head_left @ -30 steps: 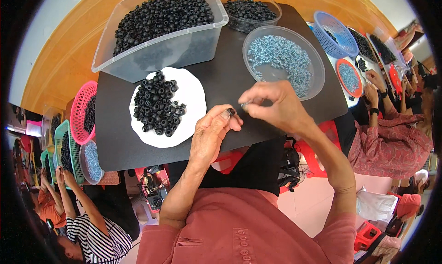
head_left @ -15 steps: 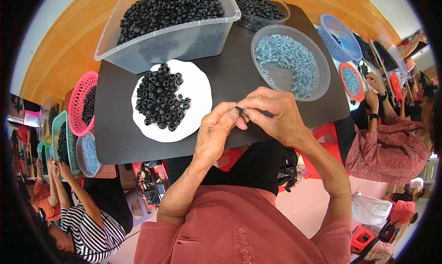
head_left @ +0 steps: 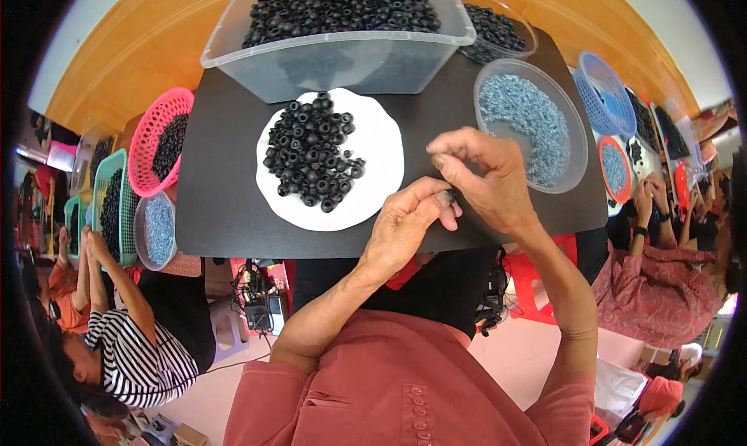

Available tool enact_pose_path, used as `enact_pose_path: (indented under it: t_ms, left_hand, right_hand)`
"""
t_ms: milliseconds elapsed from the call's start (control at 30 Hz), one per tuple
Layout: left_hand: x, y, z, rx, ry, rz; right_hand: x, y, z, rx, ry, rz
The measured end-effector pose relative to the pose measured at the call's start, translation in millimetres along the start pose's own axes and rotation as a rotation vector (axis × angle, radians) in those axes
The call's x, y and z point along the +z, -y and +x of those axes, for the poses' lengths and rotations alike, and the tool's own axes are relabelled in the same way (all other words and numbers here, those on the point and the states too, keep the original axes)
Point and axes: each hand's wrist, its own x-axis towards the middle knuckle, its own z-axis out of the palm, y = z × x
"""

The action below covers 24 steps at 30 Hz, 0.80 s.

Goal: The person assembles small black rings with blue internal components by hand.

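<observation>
My left hand (head_left: 408, 227) is closed, with a small black bead (head_left: 452, 196) pinched between thumb and fingers, mostly covered by them. Just above and to the right, my right hand (head_left: 492, 174) is apart from it. Its thumb and forefinger are bent toward each other with a small gap, and nothing shows between them. A white plate (head_left: 380, 146) with a wavy rim lies to the left, bearing a pile of round black beads (head_left: 311, 154). Behind my right hand is a clear round bowl (head_left: 577, 154) holding small pale-blue, shiny pieces (head_left: 523, 104).
A large translucent tub (head_left: 342, 61) of black beads stands at the back of the dark table (head_left: 226, 213). Beside it sits a clear round container (head_left: 498, 34) of black beads. Pink (head_left: 156, 108) and green baskets (head_left: 105, 181) are left. People sit working on both sides.
My right hand has drawn up and away from my left hand, which keeps the black bead. The table and its things have shifted in view, mostly rightward.
</observation>
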Motion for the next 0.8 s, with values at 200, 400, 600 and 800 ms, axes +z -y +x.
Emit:
enact_pose_path:
  t_ms: [200, 400, 600, 800]
  left_hand:
    - [-2.2, 1.4, 0.4, 0.057, 0.027, -0.044]
    - [-0.7, -2.9, 1.6, -0.006, 0.001, -0.003]
    - [-1.6, 1.0, 2.0, 0.004, 0.03, -0.069]
    - [-3.4, -3.6, 1.6, -0.002, 0.046, -0.012]
  right_hand:
    - [26.9, -1.2, 38.6, -0.058, -0.006, -0.051]
    - [43.1, -4.2, 75.5, -0.161, 0.29, -0.278]
    - [63.1, -12.9, 87.2, -0.381, 0.503, -0.287]
    - [69.6, -14.5, 87.1, -0.346, 0.543, -0.464]
